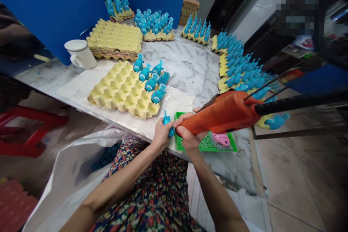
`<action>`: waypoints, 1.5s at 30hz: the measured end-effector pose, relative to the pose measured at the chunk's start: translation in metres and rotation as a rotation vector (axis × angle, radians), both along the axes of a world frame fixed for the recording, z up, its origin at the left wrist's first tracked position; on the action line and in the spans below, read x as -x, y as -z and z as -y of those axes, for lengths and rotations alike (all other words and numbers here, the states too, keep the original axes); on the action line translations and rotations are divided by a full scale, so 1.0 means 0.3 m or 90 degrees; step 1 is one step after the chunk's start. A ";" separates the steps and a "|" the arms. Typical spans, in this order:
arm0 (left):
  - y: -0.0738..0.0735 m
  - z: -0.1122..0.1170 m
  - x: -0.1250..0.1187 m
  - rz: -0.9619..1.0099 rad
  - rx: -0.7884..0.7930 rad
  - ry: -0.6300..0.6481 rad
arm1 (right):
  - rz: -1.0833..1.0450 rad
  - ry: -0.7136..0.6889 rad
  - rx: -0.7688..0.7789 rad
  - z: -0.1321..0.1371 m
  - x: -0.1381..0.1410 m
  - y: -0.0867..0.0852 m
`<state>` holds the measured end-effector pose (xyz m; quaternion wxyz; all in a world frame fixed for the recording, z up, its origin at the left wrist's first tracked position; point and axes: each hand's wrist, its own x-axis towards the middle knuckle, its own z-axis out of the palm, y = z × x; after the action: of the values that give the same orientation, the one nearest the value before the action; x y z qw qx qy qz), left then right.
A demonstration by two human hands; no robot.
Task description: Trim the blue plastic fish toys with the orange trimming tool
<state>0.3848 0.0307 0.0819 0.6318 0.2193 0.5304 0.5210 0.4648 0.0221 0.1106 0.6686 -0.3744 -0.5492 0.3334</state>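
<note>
Blue plastic toy fish (167, 123) pinched in left-hand fingers (160, 126), right fingers (187, 140) curled around orange glue gun (217, 114)

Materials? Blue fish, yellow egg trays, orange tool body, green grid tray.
Blue fish: likely glossy moulded plastic, with crisp fins and bright highlights. Yellow egg trays: look like matte moulded paper pulp, with soft-edged cups. Orange tool: probably semi-gloss plastic, a smooth housing with soft sheen; paint can't be ruled out. Green grid tray: probably plastic, with smooth saturated colour and regular perforations.
</note>
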 end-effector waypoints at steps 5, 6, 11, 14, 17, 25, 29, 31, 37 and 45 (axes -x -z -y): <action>0.023 -0.019 0.030 0.028 0.016 0.154 | -0.002 -0.086 0.024 -0.003 -0.012 -0.043; 0.025 -0.024 0.039 0.033 0.027 0.224 | -0.014 -0.124 0.033 -0.002 -0.018 -0.060; 0.020 -0.033 0.082 -0.001 0.030 0.370 | -0.054 -0.143 0.036 0.000 -0.059 -0.100; 0.016 -0.022 0.094 0.025 0.029 0.302 | 0.029 -0.014 0.041 -0.015 -0.084 -0.071; 0.009 -0.011 0.095 0.045 0.060 0.253 | 0.052 0.043 0.061 -0.033 -0.100 -0.033; -0.010 -0.006 0.092 0.057 0.092 0.241 | 0.011 0.037 0.043 -0.034 -0.107 0.015; -0.004 -0.007 0.088 0.058 0.092 0.231 | -0.032 0.030 0.014 -0.032 -0.106 0.031; -0.001 -0.007 0.085 0.066 0.082 0.229 | -0.031 0.042 0.016 -0.029 -0.105 0.034; -0.007 0.004 0.068 0.077 0.072 0.203 | 0.033 0.145 0.034 -0.010 -0.110 0.010; -0.016 0.033 0.032 0.080 0.066 0.098 | -0.038 0.045 -0.031 0.028 -0.037 -0.110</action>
<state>0.3750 0.0208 0.0866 0.7126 0.1935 0.4973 0.4555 0.4760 0.0138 0.1437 0.7050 -0.3668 -0.5236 0.3071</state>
